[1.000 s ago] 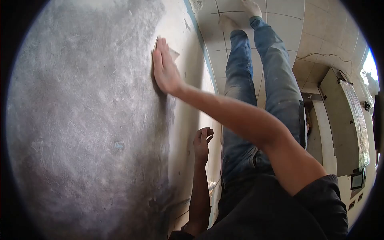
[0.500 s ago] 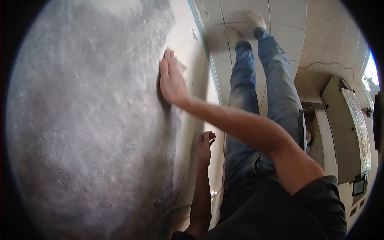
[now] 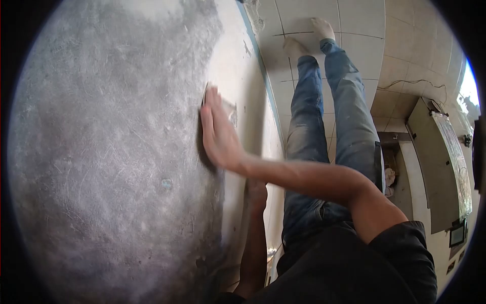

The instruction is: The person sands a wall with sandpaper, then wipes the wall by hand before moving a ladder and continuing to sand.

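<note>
1. Sandpaper (image 3: 229, 107) sits flat under the right hand (image 3: 218, 133), fingers together, pressed to the grey wall (image 3: 116, 162).
2. Left hand (image 3: 256, 193) rests low; its grip is hidden.
3. Sanding in hand; the next stroke likely needs even pressure.

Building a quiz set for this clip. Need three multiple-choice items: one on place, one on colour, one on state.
1. Where is the right hand?
A. Flat on the grey wall
B. In a trouser pocket
C. On the tiled floor

2. What colour are the jeans?
A. Red
B. Blue
C. White

3. How is the sheet of sandpaper held?
A. Rolled into a tube
B. Lying loose on the floor
C. Pressed under the right hand's fingers against the wall

Answers:
1 A: the palm lies flat on the wall.
2 B: both legs are in faded blue denim.
3 C: a corner of the sheet pokes out beside the fingers, flat on the wall.

The left hand is lower, near the wall's pale edge, mostly hidden by the right forearm.
</note>
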The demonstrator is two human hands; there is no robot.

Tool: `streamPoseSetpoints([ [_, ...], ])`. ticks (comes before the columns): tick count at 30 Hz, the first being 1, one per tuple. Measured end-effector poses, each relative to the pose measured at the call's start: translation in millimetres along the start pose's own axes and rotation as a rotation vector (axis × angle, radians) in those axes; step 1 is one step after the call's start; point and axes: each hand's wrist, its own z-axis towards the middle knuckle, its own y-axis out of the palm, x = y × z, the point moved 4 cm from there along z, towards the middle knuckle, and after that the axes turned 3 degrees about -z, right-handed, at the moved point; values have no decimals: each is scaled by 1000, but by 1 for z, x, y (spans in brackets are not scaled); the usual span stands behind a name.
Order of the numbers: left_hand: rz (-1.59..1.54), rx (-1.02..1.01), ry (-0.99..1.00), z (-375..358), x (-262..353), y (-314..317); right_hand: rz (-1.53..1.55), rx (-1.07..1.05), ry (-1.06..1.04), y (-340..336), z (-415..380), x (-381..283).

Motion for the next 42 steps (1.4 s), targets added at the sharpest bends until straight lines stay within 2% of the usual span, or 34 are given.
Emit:
streamPoseSetpoints([
  [2, 73, -75, 17, 12, -22, -12, 34, -66, -22, -2, -34, -5],
  [3, -3, -61, -2, 15, -31, -12, 52, -101, -36, -2, -39, -6],
  [7, -43, -78, 16, 20, -15, 0, 2, 44, -4, -7, 44, 32],
  [10, -81, -60, 57, 26, -14, 18, -32, 63, 55, -10, 57, 24],
  [13, -200, -36, 24, 41, -14, 41, -5, -77, -75, -5, -8, 8],
  [16, -138, -111, 112, 48, 9, 78, 24, -173, -78, -5, -42, 3],
  [18, -30, -164, 159, 46, 22, 103, -8, -155, -80, -6, -13, 17],
  [21, -121, -215, 88, 60, 22, 131, -21, -89, -124, -16, 25, 27],
  [24, 190, -102, 210, 72, 39, 140, -6, -93, -81, -13, 15, 18],
  [28, 416, -68, 597, 83, 33, 157, 88, -245, -212, -16, -35, 8],
  [31, 444, -44, 728, 84, 14, 168, 21, -214, -198, -22, 3, 29],
  [35, 637, -11, 760, 90, -6, 172, -93, -113, -99, -22, 43, 39],
  [36, 638, -11, 719, 93, -13, 172, -74, -106, -135, -16, 32, 38],
  [39, 665, 13, 777, 99, -32, 176, -69, -180, -239, -12, -19, 29],
  [42, 714, 53, 787, 102, -32, 184, -102, -240, -263, -11, -28, 39],
])
